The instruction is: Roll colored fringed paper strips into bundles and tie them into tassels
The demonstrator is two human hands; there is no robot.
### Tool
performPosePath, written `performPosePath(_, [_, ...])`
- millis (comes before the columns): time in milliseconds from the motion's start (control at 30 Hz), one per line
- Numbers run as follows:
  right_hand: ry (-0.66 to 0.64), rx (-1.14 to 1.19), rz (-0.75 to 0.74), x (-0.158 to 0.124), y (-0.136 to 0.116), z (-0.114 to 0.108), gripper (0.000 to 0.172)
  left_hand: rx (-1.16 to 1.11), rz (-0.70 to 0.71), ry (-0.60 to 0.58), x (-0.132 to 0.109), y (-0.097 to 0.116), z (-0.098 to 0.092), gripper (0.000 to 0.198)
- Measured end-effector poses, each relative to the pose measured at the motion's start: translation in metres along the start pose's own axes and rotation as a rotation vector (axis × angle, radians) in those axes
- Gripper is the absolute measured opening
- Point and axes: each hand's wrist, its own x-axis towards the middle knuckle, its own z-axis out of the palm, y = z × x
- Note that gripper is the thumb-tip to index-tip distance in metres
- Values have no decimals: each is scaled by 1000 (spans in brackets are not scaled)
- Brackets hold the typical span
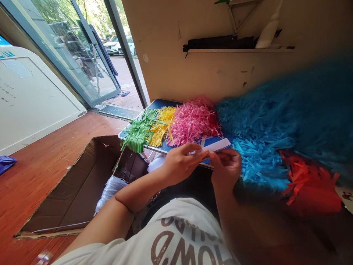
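Note:
A narrow white paper strip [217,145] is pinched between my two hands just over the near edge of the blue table [162,148]. My left hand [183,162] grips its left end, with the fingers pressed together. Thumb and fingers of my right hand [227,165] close on the strip's lower edge. Beyond the hands lie bundles of fringed paper: green [140,130], yellow [162,125] and pink [193,121], with some red at the pink one's right side. Bright blue fringed paper [259,158] is heaped beside my right hand.
An open cardboard box [74,184] stands on the wooden floor at left, with a spool of white string [110,189] in it. Red fringed paper [314,184] lies at right. A wall shelf [239,50] is above the table. A glass door [91,55] stands at the back left.

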Motion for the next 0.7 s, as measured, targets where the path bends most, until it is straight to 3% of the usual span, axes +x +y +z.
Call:
performPosePath(100, [163, -373, -207, 17, 2, -27, 50, -86, -19, 27, -1, -5, -7, 29])
performPosePath(167, [196, -562, -462, 25, -12, -42, 49, -117, -37, 19, -1, -6, -12, 30])
performPosePath(233, [-20, -746, -779, 27, -34, -50, 50, -146, -24, -33, 0, -4, -14, 29])
performPosePath(300, [-405, -907, -951, 28, -57, -49, 44, -184, 17, -106, 1, -1, -13, 27])
performPosePath(367, [-733, -976, -907, 32, -73, -45, 27, -233, 49, -156, 2, 2, -10, 26])
performPosePath(500, [-1044, -890, -655, 47, -77, -55, 24, -357, 64, -220, 2, -1, -5, 26])
performPosePath(600, [-1091, -795, -492, 47, -63, -77, 26, -350, 54, -321, -2, 0, -2, 27])
performPosePath(667, [-1018, -753, -433, 42, -47, -89, 28, -255, 30, -420, -4, 3, 1, 27])
performPosePath(700, [-1045, -751, -372, 39, -36, -93, 28, -196, 16, -471, -4, 4, 2, 29])
